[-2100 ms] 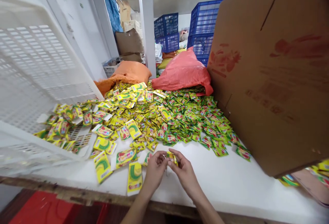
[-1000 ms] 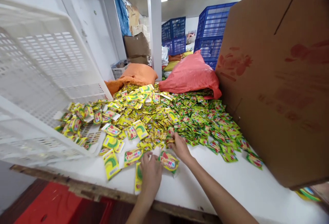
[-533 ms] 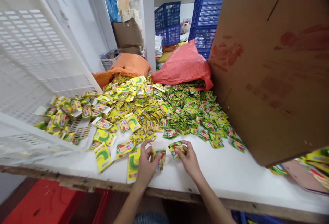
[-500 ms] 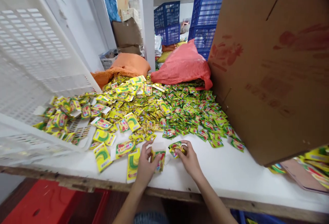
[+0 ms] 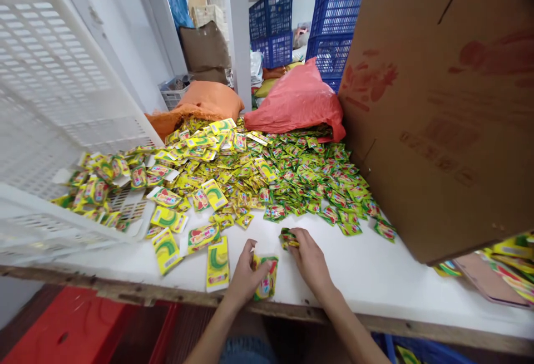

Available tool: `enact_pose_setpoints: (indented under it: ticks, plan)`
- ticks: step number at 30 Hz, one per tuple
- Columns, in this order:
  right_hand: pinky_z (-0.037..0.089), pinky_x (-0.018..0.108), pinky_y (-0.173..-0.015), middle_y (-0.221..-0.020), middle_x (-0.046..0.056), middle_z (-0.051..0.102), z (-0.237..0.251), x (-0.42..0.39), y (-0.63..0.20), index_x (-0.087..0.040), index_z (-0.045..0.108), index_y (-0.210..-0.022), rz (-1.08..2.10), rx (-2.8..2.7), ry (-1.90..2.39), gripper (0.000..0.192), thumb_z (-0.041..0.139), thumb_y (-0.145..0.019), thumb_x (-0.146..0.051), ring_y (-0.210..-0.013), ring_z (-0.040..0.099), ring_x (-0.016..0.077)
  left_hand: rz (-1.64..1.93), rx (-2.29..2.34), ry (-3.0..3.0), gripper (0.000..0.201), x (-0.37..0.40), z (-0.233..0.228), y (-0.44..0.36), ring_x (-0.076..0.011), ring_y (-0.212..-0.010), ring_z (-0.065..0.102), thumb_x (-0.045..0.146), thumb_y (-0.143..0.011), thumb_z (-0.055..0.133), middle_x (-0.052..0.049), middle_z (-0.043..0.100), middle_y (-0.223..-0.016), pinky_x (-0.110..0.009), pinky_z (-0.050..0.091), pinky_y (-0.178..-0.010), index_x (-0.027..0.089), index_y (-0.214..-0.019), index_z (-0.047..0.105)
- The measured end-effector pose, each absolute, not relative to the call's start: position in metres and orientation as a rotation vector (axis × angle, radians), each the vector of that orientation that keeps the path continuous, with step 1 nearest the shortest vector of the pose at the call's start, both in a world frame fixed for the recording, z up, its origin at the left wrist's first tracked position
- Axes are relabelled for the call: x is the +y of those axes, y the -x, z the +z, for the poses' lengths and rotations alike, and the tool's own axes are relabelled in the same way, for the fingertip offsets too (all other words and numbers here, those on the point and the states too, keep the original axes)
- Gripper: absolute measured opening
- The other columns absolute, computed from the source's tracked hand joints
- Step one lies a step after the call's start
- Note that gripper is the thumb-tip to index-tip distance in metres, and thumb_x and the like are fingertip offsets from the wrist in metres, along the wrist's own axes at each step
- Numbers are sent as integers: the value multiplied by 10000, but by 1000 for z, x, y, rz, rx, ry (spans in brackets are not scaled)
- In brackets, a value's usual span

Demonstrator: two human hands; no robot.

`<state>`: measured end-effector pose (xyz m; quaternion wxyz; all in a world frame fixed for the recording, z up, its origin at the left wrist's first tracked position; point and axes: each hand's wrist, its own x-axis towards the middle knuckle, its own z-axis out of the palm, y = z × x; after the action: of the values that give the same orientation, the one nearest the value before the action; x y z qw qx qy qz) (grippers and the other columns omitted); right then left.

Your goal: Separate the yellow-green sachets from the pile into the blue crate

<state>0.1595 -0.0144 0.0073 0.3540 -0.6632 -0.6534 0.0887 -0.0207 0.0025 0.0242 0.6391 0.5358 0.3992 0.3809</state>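
My left hand is closed around a small yellow-green printed box, near the front edge of the table. A pale flap seems to stand up at the box's top end. My right hand pinches green sachets at its fingertips, a little apart from the box; how many is hidden. Left of my hands a yellow box lies flat, with several similar ones around it. Beyond my hands spreads a heap of green sachets, which merges on the left with yellow sachets.
A white crate lies tipped at the left with boxes in its mouth. A large cardboard carton stands at the right. Orange and red sacks lie behind the heap. A red stool is below the table.
My left hand has brought the box nearer to the table's front edge and slightly right. My right hand, still pinching the sachets, has turned and shifted a little right. The view has tilted slightly.
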Motion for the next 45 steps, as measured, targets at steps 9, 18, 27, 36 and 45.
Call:
enact_pose_setpoints:
  ticks: [9, 18, 27, 36, 45]
  plan:
    - [430, 339, -746, -927, 68, 572, 14, -21, -162, -207, 489, -919, 269, -1618, 1760, 205, 413, -765, -94, -850, 538, 214, 598, 792, -1123, 356, 6, 11, 17, -197, -720, 633, 343, -640, 703, -88, 671, -801, -298, 482, -676, 98, -873, 592]
    - [438, 334, -750, -1067, 99, 562, 42, -7, -167, -209, 444, -896, 309, -1190, 1600, 197, 526, -774, -342, -966, 536, 237, 546, 789, -1057, 328, 4, 15, 14, -178, -650, 631, 343, -629, 708, -71, 657, -750, -291, 485, -629, 121, -819, 559]
    - [447, 313, -739, -879, 53, 572, 47, -27, -132, -209, 509, -929, 573, -1608, 1495, 126, 429, -831, -215, -833, 550, 195, 540, 801, -1240, 244, 4, 12, 16, -115, -546, 525, 304, -642, 671, 6, 587, -612, -224, 431, -554, 110, -775, 606]
    - [428, 315, -750, -881, 44, 487, 67, -21, -128, -212, 529, -854, 430, -2032, 1532, 155, 441, -809, -93, -858, 488, 193, 518, 805, -1304, 175, 5, 13, 15, -135, -570, 544, 259, -653, 627, 1, 602, -614, -236, 434, -576, 114, -750, 614]
    - [431, 331, -789, -912, 52, 486, 56, -11, -123, -192, 492, -972, 484, -2024, 1360, 167, 436, -840, -107, -898, 477, 194, 484, 734, -1294, 147, 7, 24, 19, -153, -613, 582, 245, -668, 617, -25, 638, -642, -247, 455, -608, 119, -743, 624]
